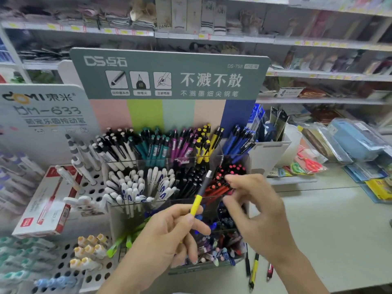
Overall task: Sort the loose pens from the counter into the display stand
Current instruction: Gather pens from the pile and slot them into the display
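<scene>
While the left hand (167, 234) pinches a yellow-and-grey pen (200, 195) between thumb and fingertips, tip tilted up over the display stand (214, 267), the right hand (254, 206) hovers just beside it above the red pens (224, 183), its fingers loosely curled with nothing visibly held. Three loose pens (253, 270) lie on the tabletop (318, 240) touching or just beside the stand's right wall.

Risk, as a judgement: the matching yellow pens (206, 145) stand in the back row, so a reach across the crowded front compartments could knock neighbours askew, or the pen could be dropped into the wrong compartment. The light pinch low on the barrel may also let it swing.

Legible writing: the header card (169, 75) reads "DS", "DS-758" and "不溅不散"; the left sign (42, 107) reads "DOMI 東米" and "DM-633".
</scene>
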`<action>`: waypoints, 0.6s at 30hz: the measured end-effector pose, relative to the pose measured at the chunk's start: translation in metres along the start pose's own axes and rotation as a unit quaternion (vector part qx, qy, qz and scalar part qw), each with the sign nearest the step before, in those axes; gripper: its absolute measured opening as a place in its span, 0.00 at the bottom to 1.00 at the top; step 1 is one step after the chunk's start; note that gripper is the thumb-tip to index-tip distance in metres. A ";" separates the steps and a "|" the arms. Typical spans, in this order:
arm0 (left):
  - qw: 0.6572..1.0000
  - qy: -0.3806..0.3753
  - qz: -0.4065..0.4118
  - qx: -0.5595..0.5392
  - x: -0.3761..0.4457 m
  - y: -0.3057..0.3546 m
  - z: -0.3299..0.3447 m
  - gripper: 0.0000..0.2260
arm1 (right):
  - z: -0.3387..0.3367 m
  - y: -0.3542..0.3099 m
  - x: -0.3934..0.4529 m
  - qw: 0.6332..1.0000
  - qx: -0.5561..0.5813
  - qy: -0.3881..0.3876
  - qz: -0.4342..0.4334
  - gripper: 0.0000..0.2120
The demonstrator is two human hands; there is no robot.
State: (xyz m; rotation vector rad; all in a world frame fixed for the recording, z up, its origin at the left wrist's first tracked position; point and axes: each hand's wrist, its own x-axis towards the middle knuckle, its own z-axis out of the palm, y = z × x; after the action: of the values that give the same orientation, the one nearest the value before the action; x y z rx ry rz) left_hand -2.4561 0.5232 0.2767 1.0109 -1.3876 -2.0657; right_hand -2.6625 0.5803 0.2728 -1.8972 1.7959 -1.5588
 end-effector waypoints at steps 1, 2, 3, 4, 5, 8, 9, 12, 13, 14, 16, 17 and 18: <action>1.000 0.000 0.008 0.019 0.001 0.000 0.000 0.10 | 0.003 -0.003 -0.001 0.999 -0.009 -0.043 -0.023 0.19; 0.998 0.005 0.024 0.052 0.001 0.000 0.000 0.10 | 0.006 -0.003 -0.002 0.996 -0.026 -0.075 -0.040 0.19; 0.995 0.013 0.044 0.090 0.000 0.002 0.000 0.10 | 0.009 -0.001 -0.002 0.993 -0.043 -0.093 -0.050 0.17; 0.989 0.029 0.067 0.126 -0.001 0.003 -0.001 0.11 | 0.011 0.001 -0.001 0.992 -0.057 -0.102 -0.051 0.14; 0.982 0.052 0.093 0.155 -0.001 0.005 -0.003 0.11 | 0.012 0.003 0.000 0.991 -0.066 -0.110 -0.046 0.13; 0.961 0.131 0.160 0.186 -0.002 0.017 -0.005 0.04 | 0.013 0.003 0.002 0.978 -0.097 -0.184 -0.012 0.12; 0.956 0.144 0.180 0.182 -0.001 0.022 -0.004 0.03 | 0.014 0.001 0.003 0.974 -0.085 -0.209 0.004 0.10; 0.943 0.145 0.240 0.176 0.009 0.032 0.003 0.08 | 0.017 -0.009 0.011 0.977 0.036 -0.201 0.053 0.05; 0.940 0.135 0.255 0.183 0.013 0.035 0.005 0.09 | 0.016 -0.013 0.016 0.982 0.063 -0.169 0.058 0.04; 0.935 0.127 0.269 0.193 0.017 0.038 0.006 0.12 | 0.015 -0.015 0.022 0.986 0.083 -0.128 0.065 0.04; 0.913 0.148 0.308 0.222 0.026 0.043 0.006 0.17 | 0.010 -0.014 0.037 0.991 0.091 -0.024 0.096 0.06; 0.895 0.169 0.332 0.245 0.032 0.046 0.005 0.17 | 0.007 -0.011 0.047 0.990 0.085 0.030 0.110 0.09; 0.873 0.192 0.353 0.277 0.039 0.049 0.004 0.15 | 0.004 -0.008 0.058 0.988 0.079 0.071 0.116 0.12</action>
State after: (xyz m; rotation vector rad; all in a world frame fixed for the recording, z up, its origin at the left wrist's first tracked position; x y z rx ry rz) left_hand -2.4856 0.4791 0.3097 0.8593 -1.8069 -0.8973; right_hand -2.6671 0.5354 0.3099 -1.4828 1.8101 -1.7294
